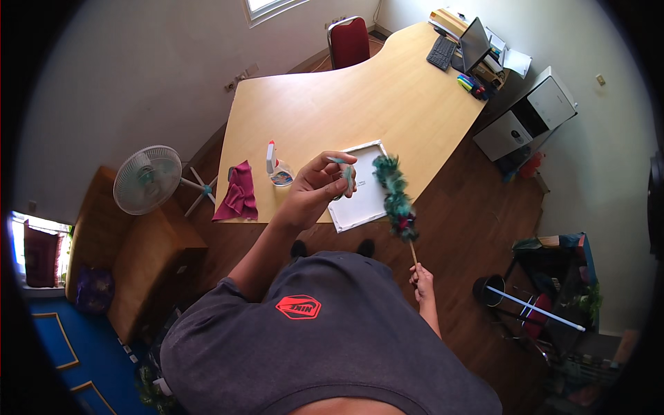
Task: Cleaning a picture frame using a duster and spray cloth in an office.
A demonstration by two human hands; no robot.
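My right hand (423,282) grips the thin wooden handle of a feather duster (397,199), whose green feathers, with a dark red patch low down, point up toward the desk. Small loose green feathers (346,174) are pinched in the fingers of my left hand (324,181), raised in front of me. Behind that hand lies a white framed canvas panel (358,207), partly hidden and reaching over the desk's near edge; it bears small writing. A spray bottle (280,168) stands left of my left hand. Farther left, a crumpled magenta cloth (239,194) rests at the desk's corner.
The curved wooden desk (332,114) carries a keyboard (441,52), a monitor (474,45) and several markers (469,85) at its far right. A standing fan (148,180) and brown sofa (150,254) are left. A water dispenser (526,114) and black bin (489,290) stand right.
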